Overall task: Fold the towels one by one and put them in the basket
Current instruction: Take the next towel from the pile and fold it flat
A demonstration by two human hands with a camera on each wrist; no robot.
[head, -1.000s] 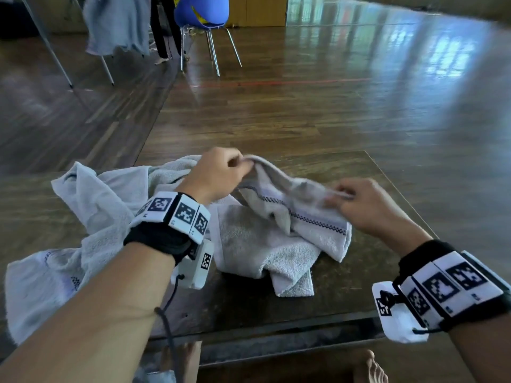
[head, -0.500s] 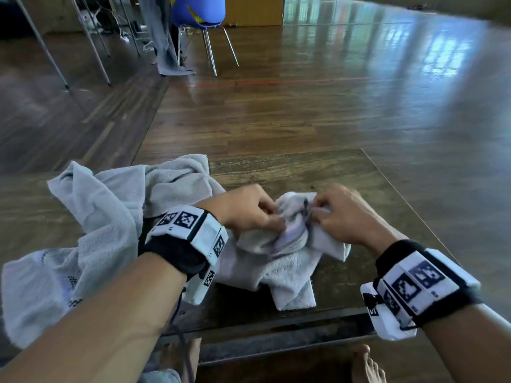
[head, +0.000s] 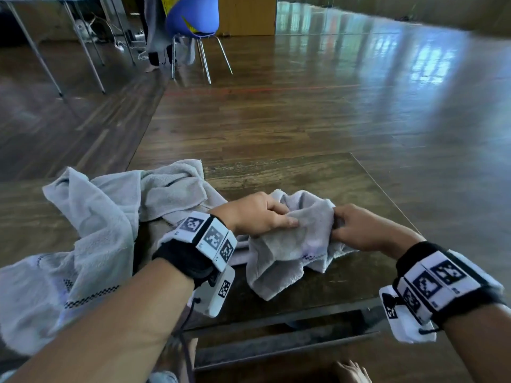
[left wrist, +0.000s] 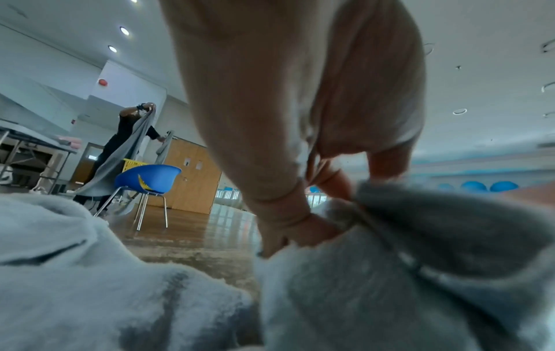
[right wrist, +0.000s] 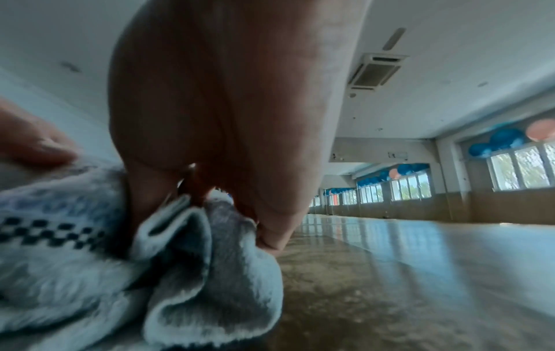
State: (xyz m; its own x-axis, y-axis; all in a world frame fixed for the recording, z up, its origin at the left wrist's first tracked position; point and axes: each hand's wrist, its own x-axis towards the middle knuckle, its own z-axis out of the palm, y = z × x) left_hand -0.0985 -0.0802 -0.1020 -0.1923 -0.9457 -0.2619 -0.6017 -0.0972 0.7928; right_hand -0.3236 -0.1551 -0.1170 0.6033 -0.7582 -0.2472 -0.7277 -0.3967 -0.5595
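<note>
A small grey towel (head: 287, 252) with a checkered stripe lies bunched on the wooden table (head: 318, 178), near its front right. My left hand (head: 262, 217) grips its left side with curled fingers and the thumb on top; the left wrist view shows that hand (left wrist: 303, 228) pinching the cloth (left wrist: 405, 273). My right hand (head: 356, 228) grips the towel's right end; close up, its fingers (right wrist: 270, 213) are dug into the folds of the towel (right wrist: 168, 261). A second, larger grey towel (head: 96, 230) sprawls crumpled over the table's left half. No basket is in view.
A blue chair (head: 193, 20) stands on the wooden floor beyond the table, with metal table legs (head: 83, 48) to its left. Another person (left wrist: 126, 147) handles a grey cloth near that chair. My bare feet (head: 348, 371) show under the table's front edge.
My hands came down from a raised, spread hold and closed together on the small towel, bunching it on the table. My view has tilted up slightly.
</note>
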